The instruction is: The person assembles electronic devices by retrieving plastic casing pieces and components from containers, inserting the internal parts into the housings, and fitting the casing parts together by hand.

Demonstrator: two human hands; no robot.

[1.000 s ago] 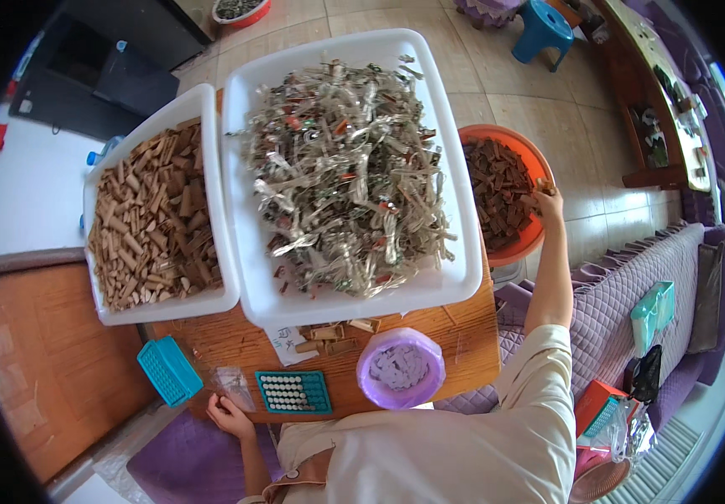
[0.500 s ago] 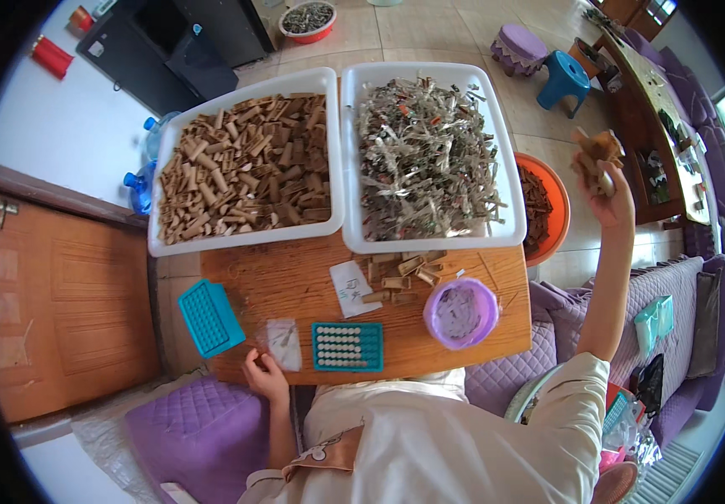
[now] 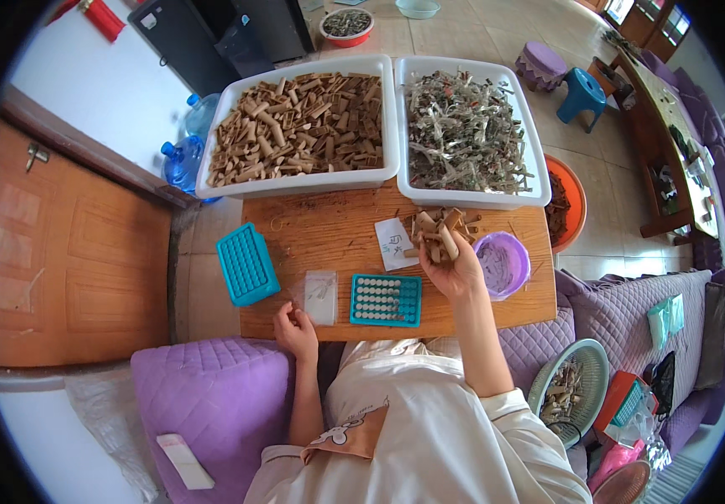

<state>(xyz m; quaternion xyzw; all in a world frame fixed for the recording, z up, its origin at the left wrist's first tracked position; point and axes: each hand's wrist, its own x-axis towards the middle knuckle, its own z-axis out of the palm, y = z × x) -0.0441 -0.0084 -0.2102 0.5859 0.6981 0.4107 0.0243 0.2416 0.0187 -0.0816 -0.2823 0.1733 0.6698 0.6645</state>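
Over the table's right half, my right hand point(image 3: 455, 270) is closed round a bunch of brown tube pieces point(image 3: 440, 235), which look like cut cardboard or bamboo. More loose pieces lie just behind it, beside a white paper slip point(image 3: 395, 244) with handwriting. A purple bowl point(image 3: 523, 267) of pale bits stands to its right. At the front edge my left hand point(image 3: 297, 330) has its fingers curled in; what they hold, if anything, is hidden. Close by lies a clear plastic bag point(image 3: 321, 296). Between the hands sits a teal tray point(image 3: 387, 322) with rows of white round pieces.
Another teal tray point(image 3: 247, 265) rests at the table's left edge. Behind are two white tubs, one of brown tube pieces point(image 3: 295, 126), one of shredded clear strips point(image 3: 467, 134). An orange basin point(image 3: 579, 210) stands right of the table, a green basket point(image 3: 599, 370) lower right.
My right hand has swung in from far right, carrying the brown pieces down over the table. The view has shifted, and my left hand stays near the front edge.
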